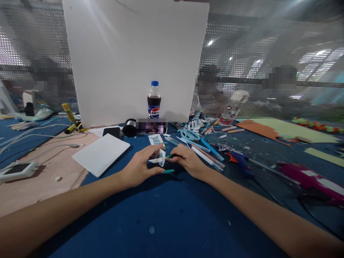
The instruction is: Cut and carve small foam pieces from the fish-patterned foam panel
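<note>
Our left hand and right hand work close together over the dark-blue table, partway along, we judge.
Our left hand pinches a small curled piece of white paper with blue marks; our right hand grasps a small dark tool, its kind hidden by our fingers. The paper looks separated and bent, though probably unfinished; how much remains we cannot tell. Left to right around us lie a flat white rectangular sheet, a round black-rimmed spool, a blue-capped plastic cola bottle behind a propped phone, a small blue-printed white card, slim blue, white and brown pens crowding our right hand, and, well apart, a dark-blue glue gun.
</note>
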`<state>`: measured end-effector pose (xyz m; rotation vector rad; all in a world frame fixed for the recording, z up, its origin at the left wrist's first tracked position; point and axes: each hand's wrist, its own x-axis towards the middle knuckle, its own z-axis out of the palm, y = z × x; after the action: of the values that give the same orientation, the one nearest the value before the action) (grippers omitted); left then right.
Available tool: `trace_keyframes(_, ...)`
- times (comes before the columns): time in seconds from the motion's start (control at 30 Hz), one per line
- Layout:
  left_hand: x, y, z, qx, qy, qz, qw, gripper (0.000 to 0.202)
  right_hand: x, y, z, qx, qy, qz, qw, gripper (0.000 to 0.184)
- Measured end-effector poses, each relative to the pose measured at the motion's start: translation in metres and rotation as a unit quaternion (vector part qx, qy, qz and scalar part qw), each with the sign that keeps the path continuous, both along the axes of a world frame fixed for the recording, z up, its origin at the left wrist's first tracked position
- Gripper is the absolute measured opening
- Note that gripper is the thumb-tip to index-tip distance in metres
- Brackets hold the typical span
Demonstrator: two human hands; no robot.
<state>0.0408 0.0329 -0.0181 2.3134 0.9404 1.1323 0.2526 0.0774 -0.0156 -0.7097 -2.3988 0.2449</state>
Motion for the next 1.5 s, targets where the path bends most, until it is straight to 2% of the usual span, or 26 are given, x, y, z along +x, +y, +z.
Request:
trace_keyframes(0.23, -0.0003, 0.0027, -0.0031, -0.028, -0.014, 0.019, 0.999, 0.064, 0.0005, 0.0021, -0.0025, -0.001, -0.006, -0.008, 1.000, 0.056)
trace_keyframes(0.4, 0.0000, 0.0026, -0.0023, -0.073, -0.016, 0.012, 0.997, 0.055, -0.0002, 0.0011, -0.0026, -0.016, -0.014, 0.001, 1.000, 0.056)
trace_keyframes(0.6, 0.0000, 0.0026, -0.0021, -0.155, -0.094, -0.016, 0.983, 0.048, -0.0002, -0.0014, 0.0019, -0.029, -0.005, -0.022, 0.999, 0.061)
trace_keyframes(0.8, -0.0014, 0.0031, -0.0017, -0.121, -0.110, 0.003, 0.987, 0.051, 0.0023, 0.0006, 0.0010, -0.021, -0.018, -0.027, 0.999, 0.055)
trace_keyframes(1.07, -0.0006, 0.0011, 0.0024, -0.152, -0.119, -0.037, 0.980, 0.052, 0.0017, 0.0007, -0.0003, -0.008, -0.019, -0.008, 1.000, 0.054)
trace_keyframes(1.5, -0.0009, 0.0017, -0.0029, -0.125, -0.096, -0.017, 0.987, 0.051, 0.0021, 0.0020, -0.0038, 0.015, -0.011, -0.002, 1.000, 0.049)
